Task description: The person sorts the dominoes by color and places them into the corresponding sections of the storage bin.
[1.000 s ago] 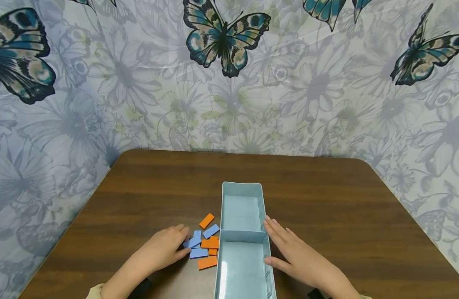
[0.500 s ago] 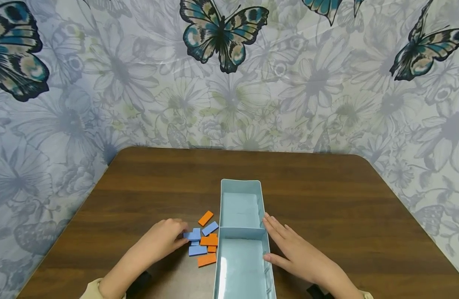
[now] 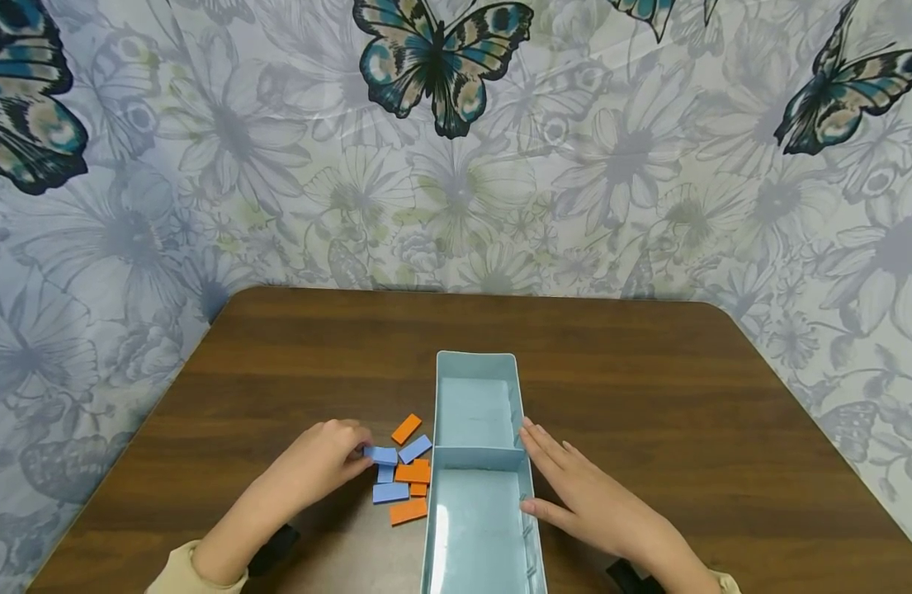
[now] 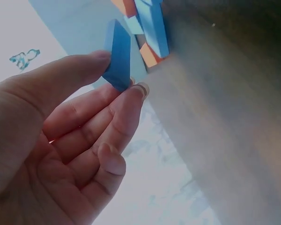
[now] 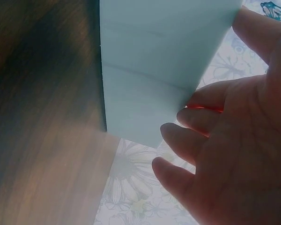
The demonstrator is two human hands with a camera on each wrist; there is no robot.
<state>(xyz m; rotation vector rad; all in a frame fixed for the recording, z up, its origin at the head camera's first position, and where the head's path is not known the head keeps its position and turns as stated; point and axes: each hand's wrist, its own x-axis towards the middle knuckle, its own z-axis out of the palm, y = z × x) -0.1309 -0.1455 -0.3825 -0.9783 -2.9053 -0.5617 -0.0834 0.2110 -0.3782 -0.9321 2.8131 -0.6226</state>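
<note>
My left hand (image 3: pixel 323 456) pinches a blue block (image 4: pixel 118 56) between thumb and fingertips, at the left side of a small pile. The pile is flat oblong blocks, among them an orange block (image 3: pixel 413 471), a blue block (image 3: pixel 391 492) and another orange block (image 3: pixel 408 512). Right of them stands a long light-blue tray (image 3: pixel 477 445) with a divider across it and two bare compartments. My right hand (image 3: pixel 585 499) lies along the tray's right wall with straight fingers, the fingertips at its rim. In the right wrist view those fingers are extended beside the tray's outer wall (image 5: pixel 140 89).
The brown wooden table (image 3: pixel 649 388) has rounded far corners. Behind it hangs a flowered cloth (image 3: pixel 463 206) with butterflies. The pile's right-hand blocks lie close against the tray's left wall.
My left hand has drawn a blue block slightly up and away from the blocks beneath it. The right hand stays at the tray's side. The head view has tilted a little.
</note>
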